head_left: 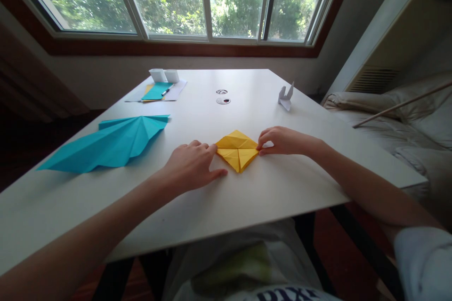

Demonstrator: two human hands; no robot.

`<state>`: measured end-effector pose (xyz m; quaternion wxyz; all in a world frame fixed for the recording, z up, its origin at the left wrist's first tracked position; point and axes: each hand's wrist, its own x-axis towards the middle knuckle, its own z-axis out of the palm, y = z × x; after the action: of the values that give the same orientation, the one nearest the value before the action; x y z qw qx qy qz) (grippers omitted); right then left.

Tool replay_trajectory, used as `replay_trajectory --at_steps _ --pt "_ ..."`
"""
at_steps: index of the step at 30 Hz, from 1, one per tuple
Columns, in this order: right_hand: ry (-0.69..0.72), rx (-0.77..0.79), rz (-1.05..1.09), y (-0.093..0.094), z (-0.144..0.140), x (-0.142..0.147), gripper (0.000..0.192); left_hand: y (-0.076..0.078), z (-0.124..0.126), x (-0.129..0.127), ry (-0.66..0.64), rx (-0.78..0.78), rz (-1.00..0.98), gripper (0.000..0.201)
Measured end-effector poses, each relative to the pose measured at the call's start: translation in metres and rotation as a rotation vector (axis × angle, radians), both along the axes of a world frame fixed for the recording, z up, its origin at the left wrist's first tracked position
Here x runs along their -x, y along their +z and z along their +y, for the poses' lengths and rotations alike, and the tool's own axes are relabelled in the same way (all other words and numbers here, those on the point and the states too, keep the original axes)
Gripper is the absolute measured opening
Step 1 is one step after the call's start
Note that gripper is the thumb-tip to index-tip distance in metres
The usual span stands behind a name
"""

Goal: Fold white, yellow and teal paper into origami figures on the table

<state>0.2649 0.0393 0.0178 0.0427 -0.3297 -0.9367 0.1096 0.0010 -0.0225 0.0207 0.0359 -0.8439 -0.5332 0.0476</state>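
Note:
A yellow sheet of origami paper [237, 150], folded into a diamond with crease lines across its middle, lies on the white table in front of me. At its left corner rests my left hand [195, 165], fingers stretched out and thumb apart on the tabletop. My right hand [277, 141] pinches the right corner of the yellow paper between thumb and fingers. To the left of my left hand lies a large blue folded paper [120, 143] with fan-like creases.
On the white table [282, 183], a white folded paper figure [286, 97] stands at the back right. Two round stickers [223, 101] mark the middle. Back left are white paper boxes [164, 75], blue sheets [157, 91] and a pen [167, 90]. A sofa [381, 117] stands right.

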Motion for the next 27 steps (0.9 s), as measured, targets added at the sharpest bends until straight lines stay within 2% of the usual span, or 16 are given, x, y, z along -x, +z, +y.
replay_trajectory --at_steps 4,12,15,19,27 --pt "0.018 0.011 0.011 -0.002 0.002 -0.001 0.015 0.002 0.007 0.005 0.086 0.029 -0.046 0.066" --pt "0.042 -0.041 0.015 -0.004 0.003 0.001 0.018 -0.002 0.016 0.008 0.063 0.093 -0.221 0.062" --pt "0.052 -0.071 0.007 -0.004 0.003 0.002 0.023 -0.007 0.021 0.013 0.033 0.101 -0.316 0.058" --pt "0.081 -0.088 0.004 -0.006 0.004 0.001 0.032 -0.013 0.024 0.017 -0.022 0.048 -0.35 0.053" --pt "0.092 -0.103 0.0 -0.01 0.005 0.001 0.035 -0.013 0.023 0.011 -0.248 -0.131 -0.23 0.04"
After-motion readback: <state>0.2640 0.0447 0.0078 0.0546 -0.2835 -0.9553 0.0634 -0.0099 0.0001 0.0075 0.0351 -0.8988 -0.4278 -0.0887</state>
